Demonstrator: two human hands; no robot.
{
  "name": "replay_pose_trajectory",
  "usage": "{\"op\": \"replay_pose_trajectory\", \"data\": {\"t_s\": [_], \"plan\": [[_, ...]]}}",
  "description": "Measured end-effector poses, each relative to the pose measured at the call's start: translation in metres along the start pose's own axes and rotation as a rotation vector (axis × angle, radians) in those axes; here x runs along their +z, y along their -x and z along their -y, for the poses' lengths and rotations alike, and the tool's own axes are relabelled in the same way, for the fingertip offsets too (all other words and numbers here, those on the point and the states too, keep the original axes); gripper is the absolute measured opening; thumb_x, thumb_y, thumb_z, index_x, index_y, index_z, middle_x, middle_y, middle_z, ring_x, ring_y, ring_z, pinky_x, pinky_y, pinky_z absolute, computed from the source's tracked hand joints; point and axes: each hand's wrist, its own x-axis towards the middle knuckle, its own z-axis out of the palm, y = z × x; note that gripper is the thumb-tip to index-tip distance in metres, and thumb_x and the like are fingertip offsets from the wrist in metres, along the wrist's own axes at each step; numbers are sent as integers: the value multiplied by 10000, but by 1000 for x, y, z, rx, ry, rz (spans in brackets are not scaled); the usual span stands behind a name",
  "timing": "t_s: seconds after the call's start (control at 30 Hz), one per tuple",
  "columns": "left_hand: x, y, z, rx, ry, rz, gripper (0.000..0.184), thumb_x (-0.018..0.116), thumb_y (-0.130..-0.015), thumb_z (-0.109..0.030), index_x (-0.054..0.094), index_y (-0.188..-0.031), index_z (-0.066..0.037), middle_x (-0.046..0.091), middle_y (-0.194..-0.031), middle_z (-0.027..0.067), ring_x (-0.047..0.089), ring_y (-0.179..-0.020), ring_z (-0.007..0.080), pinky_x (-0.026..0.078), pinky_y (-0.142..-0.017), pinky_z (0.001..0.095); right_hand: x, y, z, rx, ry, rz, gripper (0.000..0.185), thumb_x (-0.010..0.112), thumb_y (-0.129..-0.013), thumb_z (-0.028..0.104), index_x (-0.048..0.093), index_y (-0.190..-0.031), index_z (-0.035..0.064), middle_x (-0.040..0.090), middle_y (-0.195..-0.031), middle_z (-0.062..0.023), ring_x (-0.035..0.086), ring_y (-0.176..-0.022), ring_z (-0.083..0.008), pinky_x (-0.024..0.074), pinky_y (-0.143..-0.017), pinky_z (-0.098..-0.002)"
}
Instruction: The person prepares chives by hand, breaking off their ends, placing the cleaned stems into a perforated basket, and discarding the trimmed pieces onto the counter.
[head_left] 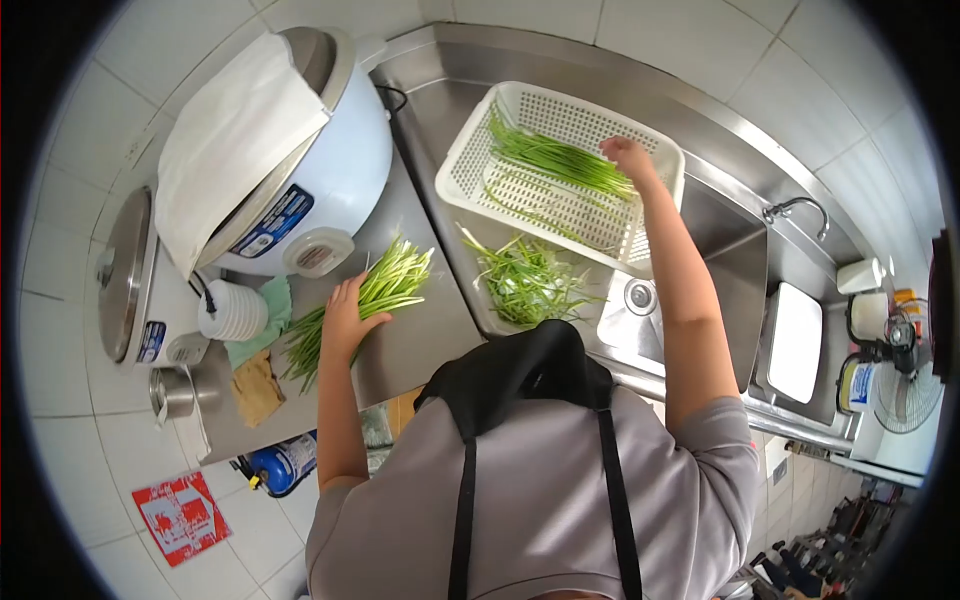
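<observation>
A thick bundle of chives (pixel 392 283) lies on the steel counter, pale stem ends pointing up and right. My left hand (pixel 347 315) is around it, fingers over one side and thumb along the other. Above the right part of a white perforated basket (pixel 465 165), my right hand (pixel 627 160) has loosely bent fingers, with nothing visible in them. More chives (pixel 560 163) lie lengthwise in that basket, close below this hand. Loose green trimmings (pixel 530 280) are heaped in the sink section in front of my body.
A large pale-blue rice cooker (pixel 350 150) with a white cloth (pixel 240 130) stands at left. Beside it are a white ribbed container (pixel 235 308), a green cloth (pixel 270 320) and a brown cloth (pixel 257 390). At right are a sink basin (pixel 730 260), a tap (pixel 805 205) and a white lidded tub (pixel 795 343).
</observation>
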Motion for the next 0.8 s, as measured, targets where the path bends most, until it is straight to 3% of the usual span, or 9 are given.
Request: {"op": "replay_pose_trajectory", "data": {"t_s": [0.1,0.2,0.23,0.33,0.43,0.6,0.73,0.8], "plan": [[-7,3,-9,-20,-31,-14,1013,741,-538,-519,328,-1320,-26,482,-1212,180,426,-1136,344,314,-964,436,11,-11,-16,46,812,123,193,524,-783,89,651,-916,27,645,-996,-129,615,-940,-264,491,-782,-362],[-15,5,-19,-8,-69,-57,1017,745,-556,-504,306,-1331,-12,445,-1255,186,397,-1165,354,305,-976,433,13,2,-20,179,1033,229,228,534,-764,59,654,-957,53,628,-1033,-148,602,-970,-297,503,-789,-377],[-17,4,-25,-7,-78,-67,1018,749,-561,-496,299,-1334,-9,432,-1270,188,387,-1175,358,302,-981,433,15,6,-24,161,1011,140,223,560,-756,85,653,-956,49,626,-1036,-147,604,-975,-287,501,-799,-370],[-24,-1,-47,108,-42,-168,986,760,-573,-464,313,-1329,-15,408,-1288,185,368,-1190,362,293,-989,438,8,3,-24,226,1005,173,223,561,-758,84,654,-959,55,622,-1049,-143,603,-974,-289,501,-800,-375],[-27,-13,-74,210,-4,-224,911,750,-605,-441,349,-1305,-18,417,-1272,181,373,-1184,360,299,-988,439,-7,-8,-31,18,908,97,188,533,-751,83,659,-884,42,644,-910,-167,621,-886,-309,502,-758,-399],[-19,-47,-129,409,158,-202,686,737,-671,-311,448,-1225,-28,432,-1259,157,391,-1175,342,332,-973,422,-4,-4,-75,-24,1001,-39,149,540,-716,89,655,-807,61,636,-871,-166,613,-813,-330,495,-717,-419],[-16,-67,-167,552,262,-182,494,706,-715,-196,526,-1154,-55,458,-1239,115,394,-1183,314,330,-974,404,-18,-6,-40,-30,860,-86,125,549,-719,89,654,-784,66,635,-861,-169,618,-791,-317,494,-706,-416],[-16,-77,-179,603,344,-158,442,690,-729,-174,544,-1131,-61,467,-1229,110,400,-1177,306,333,-972,397,-37,-2,-9,-149,714,-142,86,589,-729,110,643,-770,57,630,-818,-160,623,-738,-262,490,-660,-376]]}}
